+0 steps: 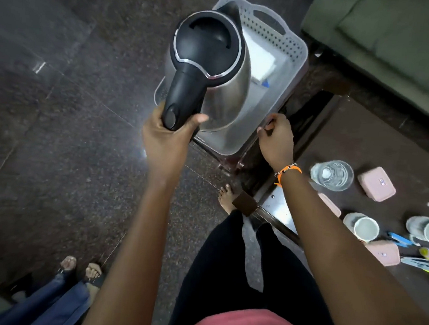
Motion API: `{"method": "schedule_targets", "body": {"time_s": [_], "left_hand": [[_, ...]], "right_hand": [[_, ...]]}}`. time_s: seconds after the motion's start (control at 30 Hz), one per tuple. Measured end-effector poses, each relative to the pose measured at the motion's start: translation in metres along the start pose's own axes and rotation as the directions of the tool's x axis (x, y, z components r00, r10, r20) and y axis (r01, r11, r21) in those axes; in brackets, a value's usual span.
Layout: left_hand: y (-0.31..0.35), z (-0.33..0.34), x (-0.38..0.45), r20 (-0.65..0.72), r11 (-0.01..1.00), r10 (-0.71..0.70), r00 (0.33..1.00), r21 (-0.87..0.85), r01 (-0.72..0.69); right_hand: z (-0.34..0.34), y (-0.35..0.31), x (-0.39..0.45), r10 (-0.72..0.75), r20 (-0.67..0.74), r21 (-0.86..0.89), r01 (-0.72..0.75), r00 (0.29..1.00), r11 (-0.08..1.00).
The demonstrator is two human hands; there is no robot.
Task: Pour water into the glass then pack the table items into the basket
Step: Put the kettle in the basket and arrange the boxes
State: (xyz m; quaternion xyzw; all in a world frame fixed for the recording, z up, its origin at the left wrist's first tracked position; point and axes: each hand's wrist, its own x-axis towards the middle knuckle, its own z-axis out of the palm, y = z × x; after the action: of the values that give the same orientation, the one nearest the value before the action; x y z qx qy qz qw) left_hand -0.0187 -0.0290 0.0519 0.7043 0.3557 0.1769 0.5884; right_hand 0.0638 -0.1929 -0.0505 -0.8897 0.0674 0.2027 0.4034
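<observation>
I have the kettle [209, 69] by its black handle, my left hand [168, 137] wrapped round the lower end, holding it over the grey basket [286, 46]. Steel body, probably heavy with water, so I judge the handle the only sound hold. My right hand [276, 138] rests at the basket's near corner, curled; whether it grips the rim I cannot tell. The filled glass [332, 175] stands on the surface [360, 136], fragile and slippery, best taken round its wall

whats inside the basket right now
In the basket, a white folded item with a blue-tipped thing beside it. The kettle, gripped by the left hand, covers the basket's left part.
</observation>
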Motion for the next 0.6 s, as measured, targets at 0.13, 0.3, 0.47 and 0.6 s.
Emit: {"method": "schedule_targets", "body": {"time_s": [0.13,0.3,0.47,0.6], "left_hand": [[-0.03,0.006,0.035,0.003,0.996,-0.086,0.996,0.005,0.085],[-0.051,0.013,0.06,0.038,0.995,-0.102,0.994,0.008,0.101],[-0.063,0.015,0.066,0.054,0.991,-0.132,0.99,-0.016,0.133],[-0.07,0.017,0.069,0.076,0.993,-0.11,0.991,-0.033,0.113]], "right_hand": [[0.024,-0.005,0.019,0.132,0.014,-0.028,-0.132,0.991,0.991],[0.033,-0.005,0.034,0.211,-0.012,-0.021,-0.211,0.977,0.977],[0.037,-0.004,0.039,0.285,0.009,0.076,-0.285,0.958,0.955],[0.039,0.0,0.041,0.285,0.006,0.108,-0.284,0.958,0.953]]}}
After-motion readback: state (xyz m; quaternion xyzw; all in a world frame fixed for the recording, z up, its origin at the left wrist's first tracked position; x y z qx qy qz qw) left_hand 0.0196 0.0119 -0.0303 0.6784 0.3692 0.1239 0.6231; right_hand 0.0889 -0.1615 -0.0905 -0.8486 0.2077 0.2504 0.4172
